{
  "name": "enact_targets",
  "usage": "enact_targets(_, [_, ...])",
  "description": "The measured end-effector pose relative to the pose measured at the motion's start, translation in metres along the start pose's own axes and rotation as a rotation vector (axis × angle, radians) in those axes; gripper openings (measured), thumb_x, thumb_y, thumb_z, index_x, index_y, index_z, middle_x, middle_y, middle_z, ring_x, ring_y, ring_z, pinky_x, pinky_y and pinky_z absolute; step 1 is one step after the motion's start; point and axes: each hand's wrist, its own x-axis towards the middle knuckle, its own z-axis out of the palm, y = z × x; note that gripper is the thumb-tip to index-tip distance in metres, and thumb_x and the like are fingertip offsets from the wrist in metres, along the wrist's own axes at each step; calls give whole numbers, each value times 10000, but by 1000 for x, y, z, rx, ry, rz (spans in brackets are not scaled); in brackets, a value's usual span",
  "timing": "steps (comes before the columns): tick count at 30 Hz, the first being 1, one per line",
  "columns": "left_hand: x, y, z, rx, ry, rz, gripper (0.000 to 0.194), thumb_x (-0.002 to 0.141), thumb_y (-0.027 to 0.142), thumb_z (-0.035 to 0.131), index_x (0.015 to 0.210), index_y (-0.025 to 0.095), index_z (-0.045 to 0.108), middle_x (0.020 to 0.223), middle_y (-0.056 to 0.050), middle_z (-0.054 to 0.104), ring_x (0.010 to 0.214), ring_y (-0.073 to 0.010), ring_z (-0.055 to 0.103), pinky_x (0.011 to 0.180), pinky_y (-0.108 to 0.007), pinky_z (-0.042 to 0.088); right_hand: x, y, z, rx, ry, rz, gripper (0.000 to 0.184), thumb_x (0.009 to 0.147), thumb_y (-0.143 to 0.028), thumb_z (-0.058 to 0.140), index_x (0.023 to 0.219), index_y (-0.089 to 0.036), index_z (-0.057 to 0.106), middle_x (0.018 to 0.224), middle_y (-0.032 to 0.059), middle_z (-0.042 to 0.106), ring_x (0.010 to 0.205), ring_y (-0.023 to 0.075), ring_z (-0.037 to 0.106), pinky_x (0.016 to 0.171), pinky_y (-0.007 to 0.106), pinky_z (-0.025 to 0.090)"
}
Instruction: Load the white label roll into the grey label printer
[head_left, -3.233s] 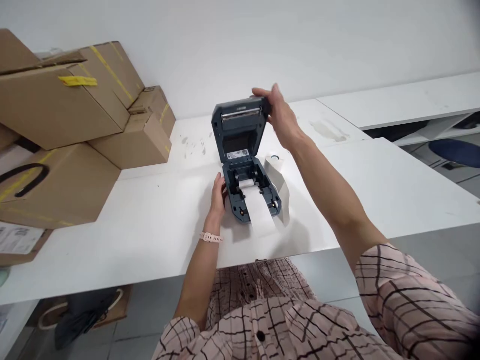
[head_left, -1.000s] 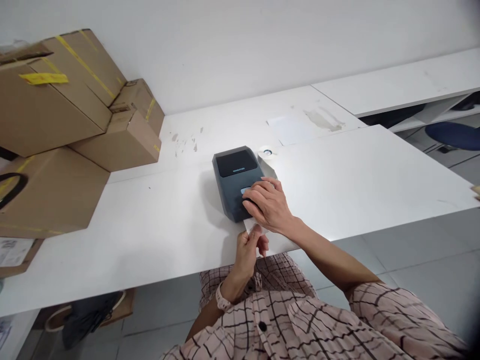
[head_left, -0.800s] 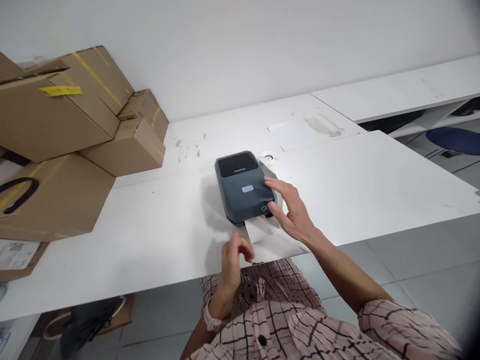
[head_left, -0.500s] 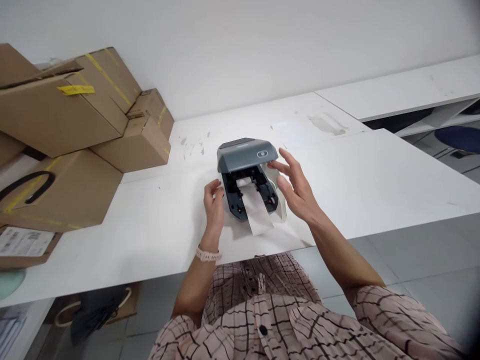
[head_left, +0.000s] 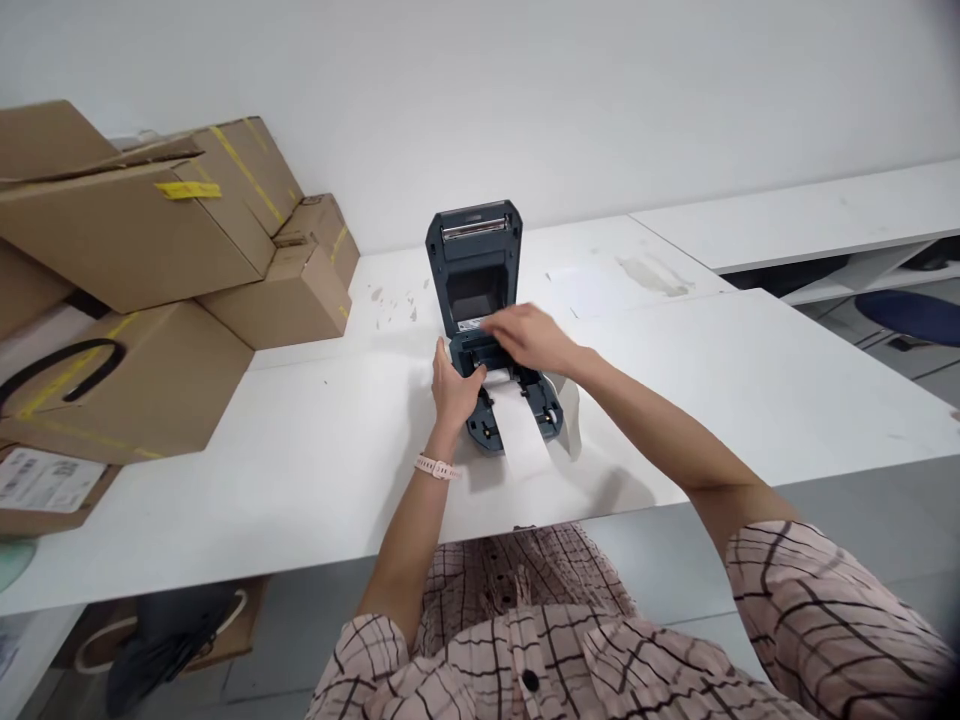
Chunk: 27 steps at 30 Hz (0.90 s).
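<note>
A dark grey label printer (head_left: 474, 425) sits on the white table with its lid (head_left: 475, 255) raised upright. A white paper strip (head_left: 519, 425) runs from a small roll inside it, out over the front. My left hand (head_left: 454, 392) grips the printer's left side, thumb over the rim and fingers along the outer wall. Above the paper roll, my right hand (head_left: 534, 340) reaches across from the right with its fingers bent together near the base of the lid. Its fingertips are partly hidden, and what they hold, if anything, does not show.
Cardboard boxes (head_left: 142, 230) with yellow tape are piled on the left of the white table (head_left: 337, 480). Behind the printer rises a white wall. More white paper (head_left: 570, 415) stands against the printer's right side. A dark blue stool seat (head_left: 915, 315) is at the far right.
The printer's lid has swung up from partly lowered to upright. My left hand has moved onto the printer's left rim. My right hand has moved left, over the printer's inside.
</note>
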Motion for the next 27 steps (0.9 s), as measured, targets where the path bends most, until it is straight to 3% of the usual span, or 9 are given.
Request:
enact_targets(2, [-4, 5, -2, 48, 15, 78, 985, 819, 230, 704, 1648, 235, 172, 1695, -160, 333, 1557, -343, 353, 1239, -502, 345, 1, -7, 13, -82, -306, -24, 384, 931, -105, 480, 1224, -137, 725, 1142, 153, 790, 1088, 302, 716, 1020, 443, 480])
enact_targets(5, [-9, 9, -5, 58, -1, 155, 985, 847, 155, 610, 1667, 273, 78, 1714, -125, 296, 1531, -330, 402, 1203, -482, 395, 4, -18, 24, -206, -545, -21, 375, 909, -113, 523, 1230, -113, 718, 1154, 195, 782, 1102, 333, 720, 1011, 445, 451])
enact_targets(9, [-10, 9, -7, 77, -2, 176, 945, 866, 138, 570, 1670, 266, 90, 1723, -117, 275, 1540, -316, 389, 1202, -483, 402, 12, -18, 24, -198, -692, 1, 317, 955, -174, 509, 1201, -154, 707, 1063, 163, 800, 1032, 316, 741, 975, 433, 451])
enact_targets(14, [-11, 6, -8, 46, 18, 171, 900, 895, 201, 608, 1662, 287, 145, 1725, -98, 277, 1561, -308, 349, 1227, -491, 382, 14, -1, 9, 227, -736, -84, 316, 907, -255, 631, 1215, -200, 675, 1077, 73, 778, 911, 225, 716, 788, 322, 529])
enact_targets(17, [-10, 3, -8, 13, 11, 167, 866, 925, 263, 620, 1656, 312, 157, 1727, -90, 276, 1569, -308, 334, 1239, -503, 361, -3, 8, -9, 541, -656, -160, 373, 925, -322, 643, 1281, -212, 650, 1119, 63, 754, 899, 179, 693, 761, 299, 552])
enact_targets(19, [-10, 1, -7, -2, 9, 162, 849, 933, 301, 634, 1649, 328, 180, 1723, -88, 291, 1569, -317, 332, 1250, -515, 341, -27, 20, -22, 756, -537, -158, 439, 954, -429, 641, 1343, -227, 615, 1160, 77, 749, 940, 177, 705, 776, 315, 570])
enact_targets(23, [-11, -2, -5, -14, 9, 147, 815, 939, 295, 626, 1639, 361, 213, 1704, -71, 340, 1541, -328, 386, 1247, -545, 343, -97, 67, -33, 971, -96, 39, 535, 857, -640, 719, 1201, -239, 633, 1041, 103, 766, 946, 247, 759, 781, 417, 595])
enact_targets(25, [-12, -3, -4, -19, 17, 138, 803, 939, 280, 622, 1633, 371, 229, 1697, -66, 357, 1518, -329, 424, 1238, -557, 356, -132, 94, -29, 995, 135, 165, 523, 787, -667, 769, 1087, -262, 631, 1011, 103, 751, 990, 276, 767, 795, 435, 584])
enact_targets(27, [-11, -3, -3, -26, 30, 127, 807, 929, 265, 633, 1629, 369, 245, 1684, -71, 381, 1495, -327, 458, 1232, -557, 369, -158, 115, -19, 1023, 263, 278, 492, 742, -633, 823, 1021, -282, 623, 1016, 87, 745, 1042, 288, 760, 839, 445, 587])
